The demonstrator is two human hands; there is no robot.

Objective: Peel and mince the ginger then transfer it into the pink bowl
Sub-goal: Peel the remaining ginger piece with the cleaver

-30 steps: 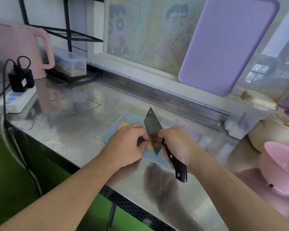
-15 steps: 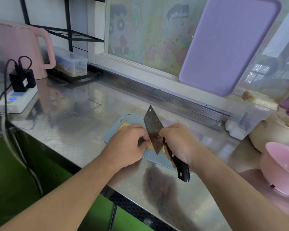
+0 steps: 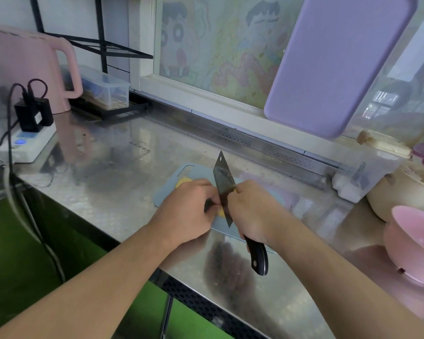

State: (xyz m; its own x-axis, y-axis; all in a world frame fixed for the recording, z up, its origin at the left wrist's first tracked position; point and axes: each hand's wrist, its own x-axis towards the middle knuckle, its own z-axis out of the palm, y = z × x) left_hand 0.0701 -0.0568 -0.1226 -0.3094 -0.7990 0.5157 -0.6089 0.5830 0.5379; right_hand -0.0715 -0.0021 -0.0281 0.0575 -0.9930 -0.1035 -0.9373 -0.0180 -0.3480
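we find no readable text, label, brand or number anywhere; the window panel carries only cartoon drawings, and the charger's small label is too blurred.

Two cutting boards here: a small blue one flat on the counter, a purple one leaning at the window. One cleaver, one pink bowl, one pink kettle. Two clear plastic boxes.

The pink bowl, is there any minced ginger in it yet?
No, the pink bowl looks empty inside, sitting right of the blue cutting board.
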